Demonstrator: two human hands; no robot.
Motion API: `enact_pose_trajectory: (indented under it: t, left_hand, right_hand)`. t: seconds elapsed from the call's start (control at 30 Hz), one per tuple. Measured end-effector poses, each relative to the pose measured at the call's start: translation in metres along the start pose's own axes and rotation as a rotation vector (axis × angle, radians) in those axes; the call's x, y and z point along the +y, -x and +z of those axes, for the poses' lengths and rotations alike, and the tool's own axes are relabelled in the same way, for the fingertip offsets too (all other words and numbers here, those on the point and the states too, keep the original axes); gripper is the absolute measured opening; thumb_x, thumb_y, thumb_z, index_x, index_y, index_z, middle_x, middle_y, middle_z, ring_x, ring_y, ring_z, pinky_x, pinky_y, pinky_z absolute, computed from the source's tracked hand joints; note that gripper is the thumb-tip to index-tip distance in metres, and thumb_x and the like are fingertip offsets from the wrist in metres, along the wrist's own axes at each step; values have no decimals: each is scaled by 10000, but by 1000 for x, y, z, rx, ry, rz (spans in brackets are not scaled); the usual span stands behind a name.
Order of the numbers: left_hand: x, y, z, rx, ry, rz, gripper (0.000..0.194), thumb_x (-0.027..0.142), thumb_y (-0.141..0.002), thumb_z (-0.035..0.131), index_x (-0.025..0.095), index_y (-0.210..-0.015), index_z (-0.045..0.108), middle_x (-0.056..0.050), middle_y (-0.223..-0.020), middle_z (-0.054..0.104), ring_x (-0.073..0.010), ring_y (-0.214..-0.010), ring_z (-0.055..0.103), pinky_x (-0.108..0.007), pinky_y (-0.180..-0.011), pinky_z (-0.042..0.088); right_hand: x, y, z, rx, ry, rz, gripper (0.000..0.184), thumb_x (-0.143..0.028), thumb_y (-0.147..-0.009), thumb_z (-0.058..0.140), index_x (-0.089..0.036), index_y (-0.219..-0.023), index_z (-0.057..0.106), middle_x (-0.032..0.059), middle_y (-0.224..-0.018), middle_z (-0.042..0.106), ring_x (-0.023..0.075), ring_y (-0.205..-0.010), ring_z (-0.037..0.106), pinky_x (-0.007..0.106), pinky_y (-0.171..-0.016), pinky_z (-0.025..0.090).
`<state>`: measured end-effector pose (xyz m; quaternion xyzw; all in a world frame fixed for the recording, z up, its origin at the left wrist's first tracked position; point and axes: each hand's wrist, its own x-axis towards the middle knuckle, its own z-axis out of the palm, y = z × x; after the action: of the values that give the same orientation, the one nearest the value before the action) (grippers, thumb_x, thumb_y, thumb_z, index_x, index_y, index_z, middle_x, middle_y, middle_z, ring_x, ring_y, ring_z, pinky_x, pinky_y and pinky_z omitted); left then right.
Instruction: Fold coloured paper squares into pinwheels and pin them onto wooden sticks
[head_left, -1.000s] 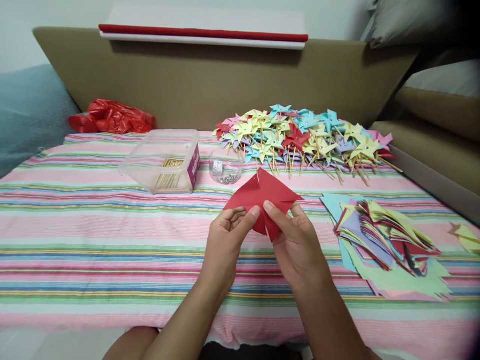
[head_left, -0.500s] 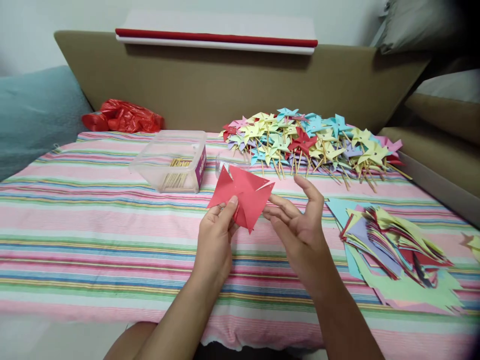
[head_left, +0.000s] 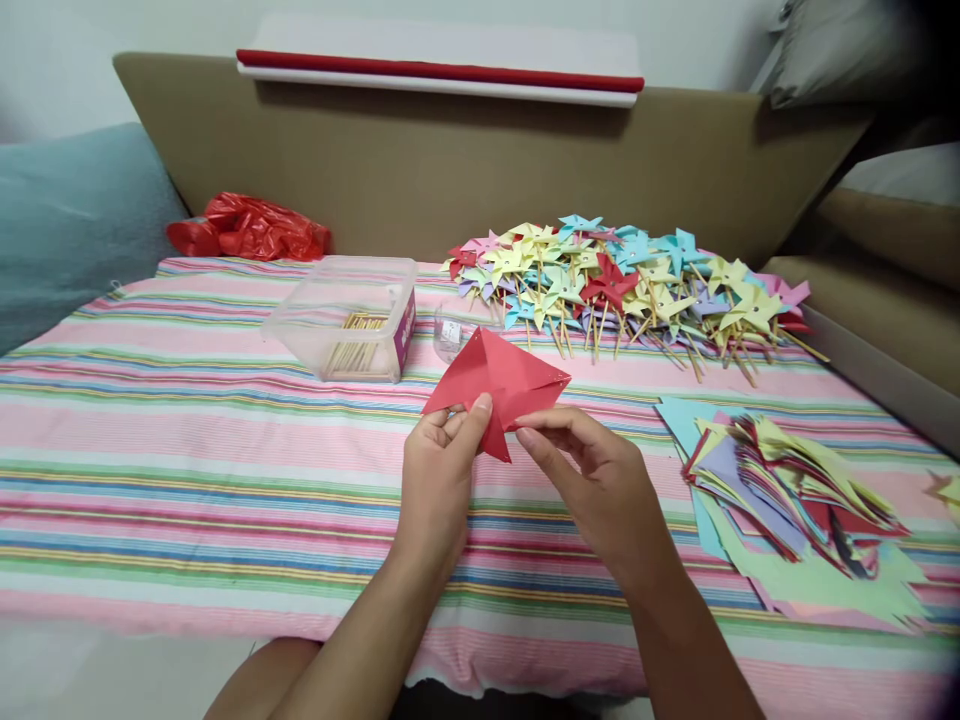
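Observation:
A red paper pinwheel sheet (head_left: 517,376), cut in from its corners, is held above the striped cloth. My left hand (head_left: 442,470) grips it from the left, thumb on top near the middle and fingers underneath. With thumb and index finger, my right hand (head_left: 592,475) pinches a corner on the lower right side of the sheet. Just behind the sheet is a small clear container (head_left: 451,333) with a white label. Left of that stands a clear plastic box (head_left: 300,325) holding several thin wooden sticks (head_left: 356,345).
Many finished paper pinwheels on sticks (head_left: 611,285) are heaped at the back right. Cut coloured paper (head_left: 795,500) lies stacked on the right. A red plastic bag (head_left: 259,228) sits at the back left, before a brown board (head_left: 420,170).
My right hand's fingers have closed from spread to a pinch on the red paper's corner. The sheet has turned slightly in my left hand.

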<state>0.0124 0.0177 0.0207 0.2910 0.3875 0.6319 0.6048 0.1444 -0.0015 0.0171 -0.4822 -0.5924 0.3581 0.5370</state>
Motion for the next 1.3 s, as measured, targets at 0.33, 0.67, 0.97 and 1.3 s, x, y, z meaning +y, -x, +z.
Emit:
enact_pose_trajectory:
  t: [0.33, 0.67, 0.97, 1.3]
  left_hand:
    - [-2, 5, 1, -78, -131, 43, 234, 327, -791, 799, 150, -685, 689, 10, -656, 667, -115, -664, 600, -217, -694, 501]
    - [-3, 8, 3, -82, -242, 43, 272, 350, -782, 801, 150, -671, 653, 4, -645, 653, -134, -692, 621, -225, -678, 488]
    - [-6, 9, 6, -16, -193, 21, 297, 312, -720, 853, 157, -718, 600, 11, -673, 689, -125, -700, 660, -211, -699, 504]
    - [-7, 9, 7, 22, -188, 34, 314, 300, -679, 880, 162, -711, 600, 26, -650, 660, -123, -663, 639, -220, -664, 502]
  right_hand:
    - [-1, -1, 2, 146, -214, 181, 175, -398, -810, 772, -234, -853, 728, 16, -855, 749, 188, -839, 696, 323, -790, 554]
    - [-2, -1, 7, 193, -230, 226, 223, -418, -777, 800, -220, -829, 709, 17, -809, 732, 171, -768, 665, 292, -697, 511]
    - [-1, 0, 11, 227, -210, 228, 260, -436, -773, 795, -219, -829, 663, -2, -751, 685, 156, -676, 633, 262, -576, 488]
    - [-2, 1, 16, 260, -171, 218, 248, -414, -790, 777, -218, -837, 633, -7, -769, 649, 142, -680, 620, 245, -570, 491]
